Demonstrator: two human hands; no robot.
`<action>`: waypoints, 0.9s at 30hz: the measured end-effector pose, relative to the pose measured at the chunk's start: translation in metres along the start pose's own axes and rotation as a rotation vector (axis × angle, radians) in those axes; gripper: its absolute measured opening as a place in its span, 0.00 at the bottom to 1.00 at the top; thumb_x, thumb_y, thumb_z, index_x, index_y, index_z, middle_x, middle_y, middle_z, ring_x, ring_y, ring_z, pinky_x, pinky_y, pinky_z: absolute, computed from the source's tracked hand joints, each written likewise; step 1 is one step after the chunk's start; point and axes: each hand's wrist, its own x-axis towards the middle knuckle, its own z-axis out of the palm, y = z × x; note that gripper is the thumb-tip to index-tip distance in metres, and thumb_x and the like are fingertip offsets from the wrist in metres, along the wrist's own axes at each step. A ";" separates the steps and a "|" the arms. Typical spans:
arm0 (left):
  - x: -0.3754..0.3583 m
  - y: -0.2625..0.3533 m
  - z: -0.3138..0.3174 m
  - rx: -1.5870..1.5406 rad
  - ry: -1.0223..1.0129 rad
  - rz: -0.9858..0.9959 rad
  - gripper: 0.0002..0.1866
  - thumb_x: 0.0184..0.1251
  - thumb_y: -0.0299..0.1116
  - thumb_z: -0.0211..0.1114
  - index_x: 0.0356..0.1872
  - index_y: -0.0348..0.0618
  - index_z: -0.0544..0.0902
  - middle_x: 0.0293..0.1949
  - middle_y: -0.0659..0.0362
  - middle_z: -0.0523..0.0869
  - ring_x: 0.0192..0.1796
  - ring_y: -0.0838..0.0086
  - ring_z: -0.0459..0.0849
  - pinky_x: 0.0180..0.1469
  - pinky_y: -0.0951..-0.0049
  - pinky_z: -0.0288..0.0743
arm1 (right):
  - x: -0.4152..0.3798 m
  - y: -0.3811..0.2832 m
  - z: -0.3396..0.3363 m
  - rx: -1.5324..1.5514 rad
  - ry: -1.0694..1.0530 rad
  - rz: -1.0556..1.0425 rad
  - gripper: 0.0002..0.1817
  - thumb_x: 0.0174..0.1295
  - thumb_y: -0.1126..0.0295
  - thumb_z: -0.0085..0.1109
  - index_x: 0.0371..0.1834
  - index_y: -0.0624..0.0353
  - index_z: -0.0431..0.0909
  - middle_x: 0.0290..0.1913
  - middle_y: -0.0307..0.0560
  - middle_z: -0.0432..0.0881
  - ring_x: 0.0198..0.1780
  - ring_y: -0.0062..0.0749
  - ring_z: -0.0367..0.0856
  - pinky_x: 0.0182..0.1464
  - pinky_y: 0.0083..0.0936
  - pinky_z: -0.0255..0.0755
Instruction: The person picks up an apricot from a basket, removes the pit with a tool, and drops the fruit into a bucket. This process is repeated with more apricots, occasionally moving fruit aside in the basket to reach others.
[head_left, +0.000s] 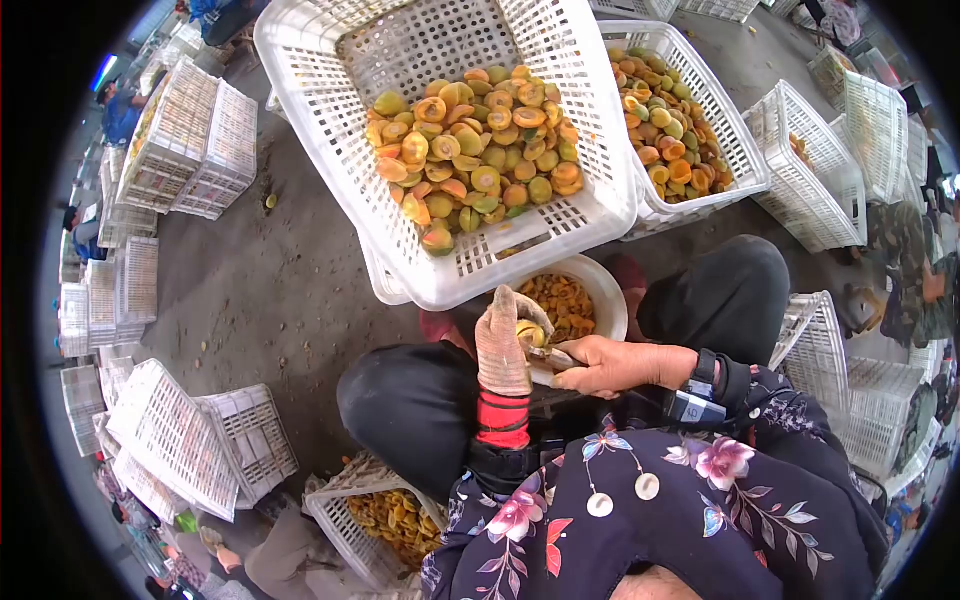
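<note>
My left hand point(503, 342), in a pale, stained work glove, is closed around a cut yellow-orange fruit point(531, 333) that looks like an apricot. From the right, my bare right hand point(612, 366) grips a small metal hand tool point(549, 358), its tip against or very near the fruit; its exact kind is partly hidden by my fingers. Both hands are over a white basin point(613, 297) between my knees, which holds small orange-brown pieces point(560, 303). Just beyond stands a white plastic crate point(430, 287) with many halved fruits point(475, 150) in it.
Another white crate of fruit halves point(672, 125) stands behind to the right. At my lower left is a crate with darker orange pieces point(395, 525). Stacked white crates point(185, 140) line both sides of the grey floor point(290, 240). Other people sit or work at the edges.
</note>
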 end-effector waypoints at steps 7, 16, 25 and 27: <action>-0.001 -0.004 0.004 -0.237 0.028 0.036 0.27 0.77 0.56 0.51 0.29 0.41 0.76 0.22 0.56 0.81 0.22 0.72 0.79 0.25 0.75 0.73 | 0.011 0.023 -0.011 0.519 -0.219 0.044 0.14 0.72 0.59 0.53 0.48 0.57 0.69 0.20 0.32 0.70 0.17 0.19 0.67 0.20 0.21 0.64; -0.003 -0.004 0.013 -0.416 0.082 -0.109 0.26 0.76 0.57 0.51 0.31 0.43 0.75 0.23 0.55 0.80 0.21 0.70 0.79 0.22 0.74 0.74 | 0.016 0.035 -0.005 -0.913 0.406 -0.449 0.19 0.67 0.61 0.60 0.50 0.64 0.69 0.29 0.64 0.80 0.35 0.63 0.80 0.37 0.47 0.74; 0.000 0.004 0.014 -0.195 0.181 0.039 0.29 0.77 0.57 0.49 0.28 0.40 0.76 0.22 0.54 0.81 0.21 0.68 0.79 0.24 0.73 0.74 | 0.006 0.033 0.004 0.374 -0.093 -0.010 0.17 0.72 0.56 0.54 0.50 0.60 0.72 0.24 0.32 0.71 0.19 0.17 0.68 0.21 0.17 0.62; 0.001 -0.003 0.014 -0.310 0.216 0.026 0.29 0.78 0.57 0.48 0.28 0.40 0.77 0.22 0.53 0.81 0.21 0.68 0.79 0.24 0.72 0.74 | 0.009 0.030 0.012 -0.186 0.214 -0.088 0.17 0.71 0.55 0.58 0.48 0.58 0.72 0.27 0.36 0.73 0.24 0.17 0.69 0.24 0.18 0.66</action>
